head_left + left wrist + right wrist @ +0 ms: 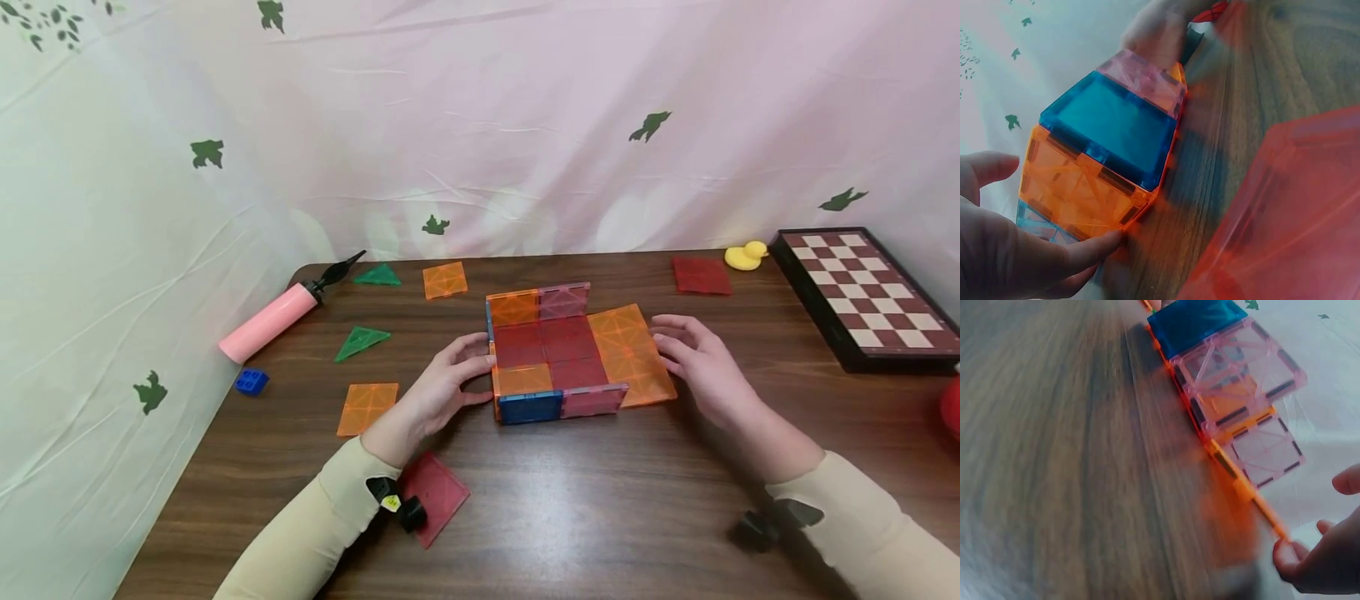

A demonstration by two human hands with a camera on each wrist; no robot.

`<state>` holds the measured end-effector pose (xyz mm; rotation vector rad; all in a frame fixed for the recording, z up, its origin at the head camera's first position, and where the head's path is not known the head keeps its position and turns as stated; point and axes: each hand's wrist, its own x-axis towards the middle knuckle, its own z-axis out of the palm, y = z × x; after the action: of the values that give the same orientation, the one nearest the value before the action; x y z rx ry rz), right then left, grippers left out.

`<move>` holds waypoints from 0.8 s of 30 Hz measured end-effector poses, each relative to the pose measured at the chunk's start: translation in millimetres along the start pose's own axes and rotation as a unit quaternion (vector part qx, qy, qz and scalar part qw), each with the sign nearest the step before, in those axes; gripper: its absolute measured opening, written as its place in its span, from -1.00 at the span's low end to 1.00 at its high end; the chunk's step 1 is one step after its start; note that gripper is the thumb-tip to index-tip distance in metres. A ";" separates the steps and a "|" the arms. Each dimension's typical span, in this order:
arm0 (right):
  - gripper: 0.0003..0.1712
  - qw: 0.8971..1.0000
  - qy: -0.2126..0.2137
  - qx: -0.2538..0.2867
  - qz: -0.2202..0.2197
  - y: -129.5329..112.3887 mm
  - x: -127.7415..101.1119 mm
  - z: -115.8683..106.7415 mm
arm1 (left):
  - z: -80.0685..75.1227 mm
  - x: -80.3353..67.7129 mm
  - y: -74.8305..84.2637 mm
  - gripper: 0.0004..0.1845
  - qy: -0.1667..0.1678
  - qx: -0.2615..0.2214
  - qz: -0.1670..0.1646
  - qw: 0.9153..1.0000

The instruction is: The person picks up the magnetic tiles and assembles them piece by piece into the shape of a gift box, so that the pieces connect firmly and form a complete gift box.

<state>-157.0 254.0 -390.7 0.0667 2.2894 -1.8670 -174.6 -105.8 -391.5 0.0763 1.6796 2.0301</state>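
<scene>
A box-like build of translucent magnetic tiles [567, 333] stands mid-table, with red tiles forming much of its floor and orange, blue and pink tiles as low walls. Orange tiles [633, 354] extend from its right side; the right wrist view shows their outer edge tilted up off the table. My right hand [708, 367] touches that edge with a fingertip, thumb apart. On the left, my left hand [435, 387] rests its fingertips against the orange end wall [1079, 184], fingers loosely spread. Whether its thumb touches the build is hard to tell.
A red tile [438, 500] lies by my left wrist. Farther left are an orange tile [367, 408], green triangles [362, 342], a blue brick [251, 382] and a pink pump [270, 321]. A yellow duck [745, 256] and a checkered board [870, 292] sit at back right.
</scene>
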 end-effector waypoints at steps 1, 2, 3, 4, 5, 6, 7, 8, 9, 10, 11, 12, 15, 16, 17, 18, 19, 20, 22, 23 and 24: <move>-0.36 1.000 0.004 0.017 -0.002 0.4 -0.1 -1.5 | -0.2 0.4 0.5 -0.39 -0.001 0.003 0.000 1.000; -0.40 0.999 0.007 0.036 -0.004 0.8 0.2 -3.1 | -0.6 0.9 0.8 -0.40 -0.002 0.007 -0.001 1.000; -0.44 0.998 0.007 0.059 -0.004 1.3 0.5 -4.8 | -1.0 1.3 1.2 -0.40 -0.003 0.010 -0.002 1.000; -0.47 0.996 0.004 0.088 -0.002 1.8 1.1 -6.3 | -1.3 1.7 1.6 -0.40 -0.005 0.012 -0.003 1.000; -0.49 0.993 -0.001 0.115 0.001 2.2 1.8 -7.8 | -1.7 2.1 2.0 -0.41 -0.006 0.014 -0.004 1.000; -0.50 0.990 -0.009 0.141 0.004 2.4 2.5 -9.0 | -2.1 2.5 2.3 -0.41 -0.007 0.016 -0.004 1.000; -0.49 0.985 -0.018 0.169 0.008 2.7 3.4 -9.7 | -2.5 2.9 2.5 -0.41 -0.008 0.017 -0.005 1.000; -0.48 0.981 -0.028 0.190 0.012 3.0 4.2 -10.2 | -3.0 3.3 2.7 -0.40 -0.009 0.018 -0.006 1.000; -0.48 0.976 -0.038 0.212 0.017 3.3 5.1 -10.4 | -3.4 3.7 2.9 -0.40 -0.011 0.019 -0.007 1.000; -0.47 0.972 -0.049 0.230 0.018 3.6 6.2 -9.9 | -3.9 3.9 2.9 -0.40 -0.013 0.020 -0.007 1.000; -0.47 0.968 -0.059 0.244 0.016 4.1 7.6 -9.0 | -4.7 4.4 2.6 -0.40 -0.015 0.020 -0.008 1.000; -0.48 0.964 -0.068 0.258 0.014 4.5 8.9 -8.0 | -5.5 4.8 2.4 -0.40 -0.017 0.020 -0.007 1.000; -0.55 0.956 -0.087 0.279 0.003 6.3 13.2 -4.9 | -7.2 6.1 2.0 -0.40 -0.024 0.022 -0.006 0.999; -0.58 0.956 -0.093 0.280 -0.002 6.8 14.4 -3.7 | -7.7 6.5 1.9 -0.40 -0.025 0.022 -0.006 0.999; -0.61 0.955 -0.096 0.280 -0.004 7.5 15.7 -2.9 | -8.1 6.9 1.9 -0.40 -0.026 0.022 -0.005 0.999; -0.63 0.956 -0.099 0.277 -0.003 7.8 16.6 -2.0 | -8.1 7.0 2.2 -0.40 -0.027 0.023 -0.005 0.999; -0.65 0.957 -0.103 0.272 -0.003 8.2 17.5 -1.3 | -8.1 7.1 2.5 -0.40 -0.027 0.023 -0.005 0.999; -0.67 0.958 -0.106 0.265 -0.003 8.3 18.0 -0.3 | -8.0 7.2 2.8 -0.40 -0.027 0.024 -0.006 0.999; -0.68 0.962 -0.113 0.248 -0.003 8.5 19.0 1.7 | -8.3 7.8 2.8 -0.40 -0.027 0.024 -0.006 0.999; -0.66 0.964 -0.116 0.240 -0.003 8.5 19.3 2.7 | -8.3 8.0 2.9 -0.41 -0.027 0.025 -0.006 0.999; -0.65 0.966 -0.118 0.231 -0.005 8.1 19.5 4.0 | -8.3 8.2 3.0 -0.41 -0.028 0.026 -0.006 0.999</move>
<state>-174.5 250.1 -402.7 -0.0991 1.6703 -2.2375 -185.7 -110.3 -392.9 0.1389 1.6949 1.9587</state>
